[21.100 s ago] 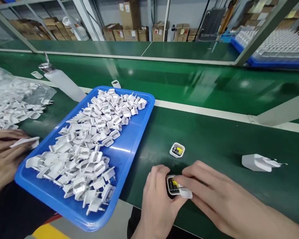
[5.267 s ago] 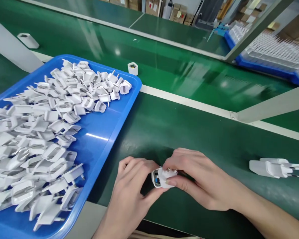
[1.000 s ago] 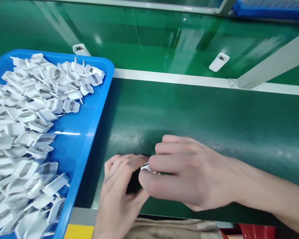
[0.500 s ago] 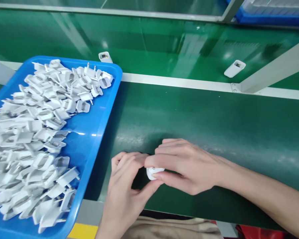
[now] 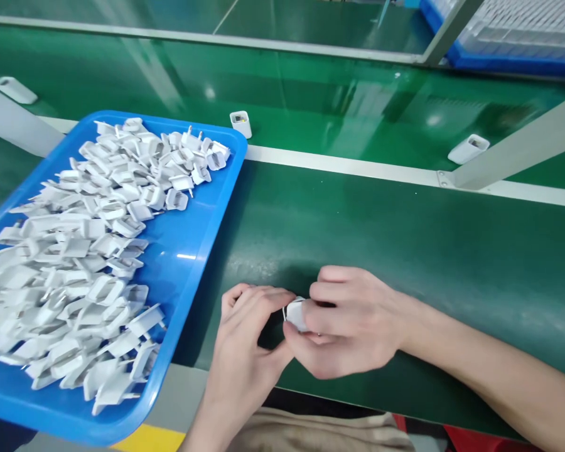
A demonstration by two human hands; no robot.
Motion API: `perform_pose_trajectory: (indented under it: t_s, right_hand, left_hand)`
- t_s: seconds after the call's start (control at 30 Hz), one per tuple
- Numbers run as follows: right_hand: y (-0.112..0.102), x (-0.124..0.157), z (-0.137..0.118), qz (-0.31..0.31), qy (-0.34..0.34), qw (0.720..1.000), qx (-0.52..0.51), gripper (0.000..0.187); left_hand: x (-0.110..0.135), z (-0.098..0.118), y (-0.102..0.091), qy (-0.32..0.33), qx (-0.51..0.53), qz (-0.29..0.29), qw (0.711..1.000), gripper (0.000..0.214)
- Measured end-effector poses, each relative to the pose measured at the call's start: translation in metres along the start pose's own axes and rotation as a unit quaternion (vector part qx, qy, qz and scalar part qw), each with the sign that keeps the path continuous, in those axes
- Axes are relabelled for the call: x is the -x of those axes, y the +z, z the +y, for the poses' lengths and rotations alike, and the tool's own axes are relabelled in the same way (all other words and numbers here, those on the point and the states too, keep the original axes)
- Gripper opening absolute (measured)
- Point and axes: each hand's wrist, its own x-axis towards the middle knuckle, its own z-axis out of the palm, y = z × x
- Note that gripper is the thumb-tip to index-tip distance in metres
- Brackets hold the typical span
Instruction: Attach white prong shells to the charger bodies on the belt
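Note:
Both of my hands meet over the near edge of the green belt around one small white charger body (image 5: 295, 313). My left hand (image 5: 245, 345) curls its fingers against the left side of it. My right hand (image 5: 348, 320) wraps over it from the right, thumb and fingers pressed together, so most of the part is hidden. To the left lies a blue tray (image 5: 195, 245) heaped with several white plug caps (image 5: 89, 251).
On the far conveyor belt stand an open charger shell (image 5: 241, 123), another (image 5: 468, 149) at the right by a slanted grey rail (image 5: 513, 150), and one (image 5: 14, 90) at the far left. A blue bin (image 5: 499, 37) of white parts sits at the top right.
The view has tilted up and shifted a little. My right hand has turned the white part between the fingers; both hands remain closed around it at the same spot.

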Motion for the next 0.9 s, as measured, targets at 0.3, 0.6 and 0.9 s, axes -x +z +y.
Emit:
perform_pose_trajectory:
  t_s: [0.3, 0.6, 0.9]
  right_hand:
    - [-0.028, 0.002, 0.010, 0.029, 0.292, 0.910, -0.293, 0.023]
    - [-0.041, -0.010, 0.022, 0.026, 0.434, 0.739, -0.515, 0.037]
    - [-0.025, -0.001, -0.004, -0.074, 0.126, 0.987, -0.059, 0.035]
  left_hand:
    - [0.003, -0.002, 0.000, 0.011, -0.014, 0.022, 1.000, 0.027]
    - [0.006, 0.000, 0.001, 0.076, -0.047, 0.059, 0.994, 0.022]
    - [0.014, -0.007, 0.014, -0.007, -0.030, 0.105, 0.994, 0.027]
